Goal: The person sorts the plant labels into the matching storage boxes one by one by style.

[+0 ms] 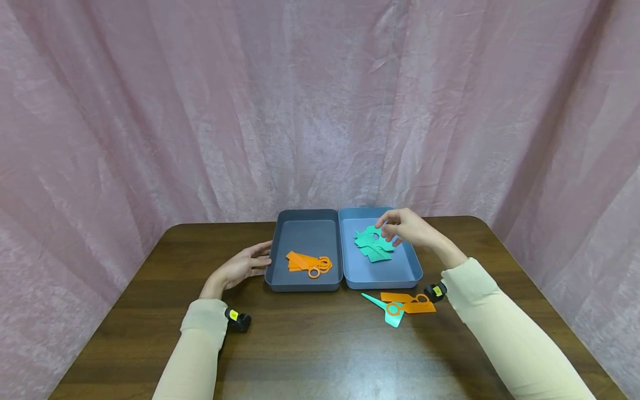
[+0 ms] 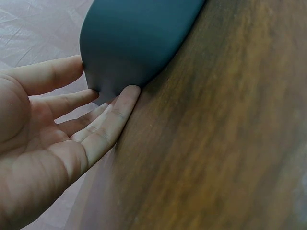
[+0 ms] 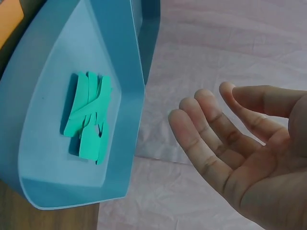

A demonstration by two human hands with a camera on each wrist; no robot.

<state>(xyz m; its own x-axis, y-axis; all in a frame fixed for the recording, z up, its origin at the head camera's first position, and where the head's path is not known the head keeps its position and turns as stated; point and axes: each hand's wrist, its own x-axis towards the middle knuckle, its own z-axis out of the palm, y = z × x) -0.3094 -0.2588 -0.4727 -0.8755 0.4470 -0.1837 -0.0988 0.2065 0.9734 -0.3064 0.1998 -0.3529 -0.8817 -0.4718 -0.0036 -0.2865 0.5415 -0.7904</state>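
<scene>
My left hand (image 1: 247,263) rests its extended fingers against the outer left wall of the dark grey tray (image 1: 310,222). In the left wrist view its fingertips meet the tray wall (image 2: 134,43), low down by the tabletop. Inside that tray lies a small pile of flat orange cutouts with ring ends (image 1: 305,262). Over the blue tray (image 1: 360,275) hovers my right hand (image 1: 407,226), its fingers loosely bent and nothing between them, as the right wrist view confirms. Beneath it, flat green cutouts (image 3: 91,115) lie heaped on the tray floor.
In front of the blue tray, two orange ring-ended cutouts (image 1: 420,307) overlap a pointed green cutout (image 1: 394,319) on the wooden table (image 1: 300,350). The trays stand side by side near the table's back edge, before a pink curtain (image 1: 320,111).
</scene>
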